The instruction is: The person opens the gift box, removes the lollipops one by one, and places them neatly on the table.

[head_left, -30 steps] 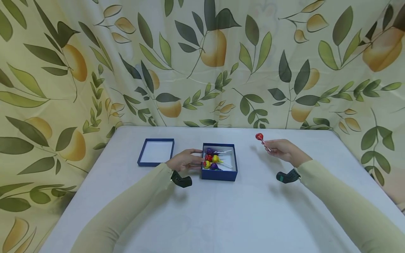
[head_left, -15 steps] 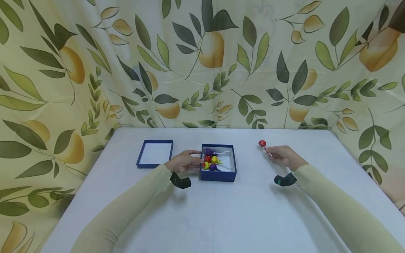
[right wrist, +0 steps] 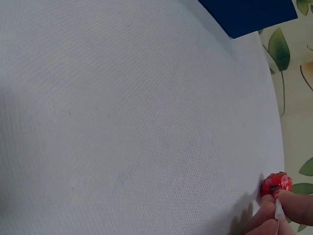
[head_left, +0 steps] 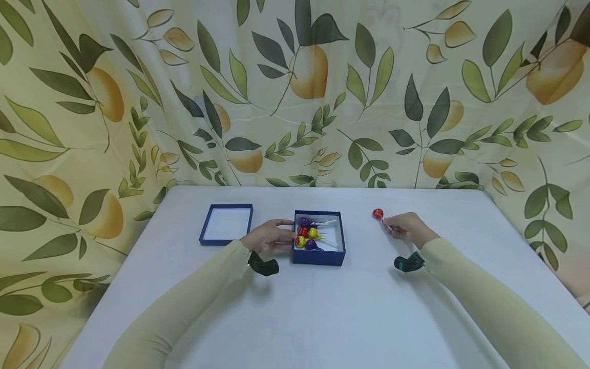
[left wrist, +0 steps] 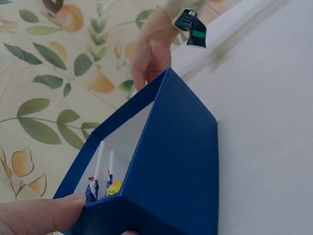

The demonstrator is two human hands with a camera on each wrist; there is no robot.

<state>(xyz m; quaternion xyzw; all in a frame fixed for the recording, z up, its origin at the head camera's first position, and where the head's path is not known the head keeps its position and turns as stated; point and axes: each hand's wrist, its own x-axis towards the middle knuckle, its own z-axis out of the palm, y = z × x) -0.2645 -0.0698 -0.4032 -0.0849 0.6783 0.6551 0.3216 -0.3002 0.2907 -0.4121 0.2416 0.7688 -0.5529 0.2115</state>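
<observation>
My right hand (head_left: 410, 229) pinches a red-wrapped lollipop (head_left: 378, 213) by its stick, right of the box. In the right wrist view the lollipop's red head (right wrist: 277, 184) shows just beyond the fingertips, low over the table; whether it touches the cloth I cannot tell. My left hand (head_left: 269, 236) holds the open blue box (head_left: 319, 258) at its left wall, with one digit (left wrist: 49, 213) on the rim in the left wrist view. Several lollipops (head_left: 313, 232) in purple, red and yellow wrappers lie inside, heads to the left and white sticks pointing right.
The blue-edged box lid (head_left: 227, 224), white inside face up, lies left of the box at the back. White cloth covers the table (head_left: 313, 312). Behind its far edge hangs a fruit-patterned curtain (head_left: 276, 102).
My right hand with the red lollipop has come lower and a little nearer, then shifted slightly left. The left hand, box and lid stay in place.
</observation>
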